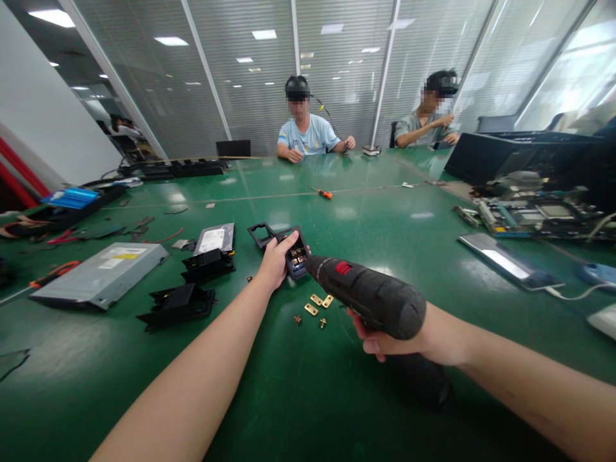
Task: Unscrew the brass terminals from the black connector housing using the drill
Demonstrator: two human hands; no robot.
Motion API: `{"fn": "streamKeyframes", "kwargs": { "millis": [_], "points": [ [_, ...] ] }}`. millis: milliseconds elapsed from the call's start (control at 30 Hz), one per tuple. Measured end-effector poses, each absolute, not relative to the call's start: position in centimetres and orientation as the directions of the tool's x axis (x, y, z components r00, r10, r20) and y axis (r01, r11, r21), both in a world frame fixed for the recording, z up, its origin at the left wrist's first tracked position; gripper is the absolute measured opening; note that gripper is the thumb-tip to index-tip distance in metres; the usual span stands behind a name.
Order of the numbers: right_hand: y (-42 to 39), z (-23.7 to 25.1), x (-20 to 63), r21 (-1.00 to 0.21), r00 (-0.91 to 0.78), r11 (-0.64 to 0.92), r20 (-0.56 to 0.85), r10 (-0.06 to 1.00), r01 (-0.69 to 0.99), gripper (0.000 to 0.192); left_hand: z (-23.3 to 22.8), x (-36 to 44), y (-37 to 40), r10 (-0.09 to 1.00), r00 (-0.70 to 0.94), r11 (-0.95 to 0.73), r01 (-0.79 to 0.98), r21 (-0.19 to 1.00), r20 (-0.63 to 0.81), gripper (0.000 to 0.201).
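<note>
My left hand is closed around a small black plastic housing with brass-coloured terminals inside, its thumb on top. A black frame-like cover lies just left of the housing. Wrapped round its handle, my right hand holds a black cordless drill with a red switch on top. The drill's nose points at the housing; whether its tip touches a screw inside cannot be made out. Below the housing lie several brass plates and small screws on the green table.
Left of my arm are black plastic brackets, a hard drive and a silver metal box. An orange screwdriver lies further back. At right are a phone and circuit boards. Two people sit across the table.
</note>
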State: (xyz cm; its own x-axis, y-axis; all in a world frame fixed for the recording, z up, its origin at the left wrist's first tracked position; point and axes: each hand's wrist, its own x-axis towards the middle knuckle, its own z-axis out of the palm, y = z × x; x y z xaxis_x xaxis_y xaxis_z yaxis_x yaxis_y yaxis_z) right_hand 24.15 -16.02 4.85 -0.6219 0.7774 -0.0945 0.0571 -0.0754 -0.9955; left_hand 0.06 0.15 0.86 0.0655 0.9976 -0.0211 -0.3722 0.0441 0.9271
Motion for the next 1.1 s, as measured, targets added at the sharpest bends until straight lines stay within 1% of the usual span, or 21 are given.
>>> {"fn": "streamKeyframes", "kwargs": {
  "millis": [100,200,433,667,1100],
  "points": [
    [-16.2,5.3,24.0,-0.995,-0.599,-0.093,-0.098,0.795,0.039,0.042,0.9,0.1,0.1,0.997,0.063,0.056,-0.369,0.928,-0.035,0.04],
    [-16.1,5.2,23.9,-0.995,-0.613,-0.093,-0.094,0.785,0.033,0.039,1.0,0.1,0.1,0.997,0.065,0.055,-0.362,0.931,-0.033,0.04],
    [-15.9,4.9,24.1,-0.997,-0.629,-0.046,-0.078,0.774,0.067,0.039,0.8,0.0,0.2,0.998,0.062,0.05,-0.369,0.928,-0.029,0.04],
    [-16.3,5.9,23.9,-0.992,-0.596,-0.112,-0.122,0.794,0.055,0.044,0.7,0.0,0.2,0.997,0.076,0.036,-0.366,0.93,-0.009,0.042],
    [-16.3,4.8,24.2,-0.995,-0.586,-0.089,-0.095,0.805,0.04,0.045,0.5,0.0,0.3,0.997,0.079,0.049,-0.364,0.93,-0.022,0.042]
  ]
}}
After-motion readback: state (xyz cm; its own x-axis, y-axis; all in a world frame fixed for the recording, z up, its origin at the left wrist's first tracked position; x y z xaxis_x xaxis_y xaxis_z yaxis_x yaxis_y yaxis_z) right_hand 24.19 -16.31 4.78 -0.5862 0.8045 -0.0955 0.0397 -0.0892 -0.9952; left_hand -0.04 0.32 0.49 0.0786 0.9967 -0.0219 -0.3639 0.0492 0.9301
